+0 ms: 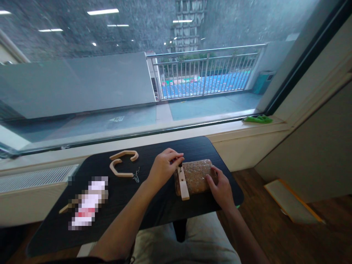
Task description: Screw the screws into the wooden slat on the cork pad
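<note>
The head-worn camera looks forward and down from above the near side of the desk (162,205), with the left hand (166,163) and right hand (222,187) close over it and the window (123,80) beyond.

- Pale greyish-beige trousers (211,238) are covering the legs, their loose cloth creasing softly below the near edge of the black table (121,198).
- Dark cloth (107,261) is bordering the left forearm (123,218) nearer than the table, too cropped to identify.
- The left hand (165,165) and right hand (222,187) are showing bare over the table.
</note>
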Demonstrator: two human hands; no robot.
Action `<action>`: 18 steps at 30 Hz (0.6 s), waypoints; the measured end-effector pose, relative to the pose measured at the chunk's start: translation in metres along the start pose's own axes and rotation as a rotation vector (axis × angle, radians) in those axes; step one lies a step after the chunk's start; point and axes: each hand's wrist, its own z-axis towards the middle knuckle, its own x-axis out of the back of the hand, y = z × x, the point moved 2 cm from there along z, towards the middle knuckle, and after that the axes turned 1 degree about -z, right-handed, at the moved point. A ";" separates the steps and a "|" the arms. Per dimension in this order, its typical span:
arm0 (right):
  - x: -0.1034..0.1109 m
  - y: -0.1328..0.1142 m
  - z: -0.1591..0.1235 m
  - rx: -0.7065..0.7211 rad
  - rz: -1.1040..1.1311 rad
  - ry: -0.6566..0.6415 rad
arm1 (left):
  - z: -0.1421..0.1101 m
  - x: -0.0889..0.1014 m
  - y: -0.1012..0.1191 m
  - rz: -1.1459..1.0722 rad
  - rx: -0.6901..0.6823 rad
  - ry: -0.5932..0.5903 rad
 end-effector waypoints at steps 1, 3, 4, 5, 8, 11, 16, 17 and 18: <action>0.000 0.000 0.000 0.001 0.001 0.001 | 0.000 0.000 0.000 0.005 -0.002 -0.004; 0.000 0.000 0.000 0.009 0.004 0.007 | -0.001 0.001 0.000 0.013 -0.009 -0.010; 0.000 0.000 0.000 0.014 0.006 0.009 | -0.001 0.001 0.001 0.015 -0.014 -0.013; 0.000 0.000 0.000 0.019 0.007 0.011 | -0.001 0.001 0.001 0.016 -0.021 -0.016; 0.001 -0.001 0.000 0.027 0.007 0.013 | -0.002 0.002 0.002 0.010 -0.042 -0.034; 0.001 0.000 0.000 0.026 0.001 0.010 | -0.003 0.002 0.003 0.001 -0.058 -0.044; 0.000 0.000 0.000 0.032 0.005 0.002 | -0.003 0.002 0.003 -0.004 -0.072 -0.049; 0.000 0.000 0.000 0.031 0.006 0.003 | -0.003 0.002 0.003 -0.008 -0.078 -0.054; 0.000 0.000 0.000 0.029 0.007 0.004 | -0.003 0.002 0.003 -0.013 -0.084 -0.060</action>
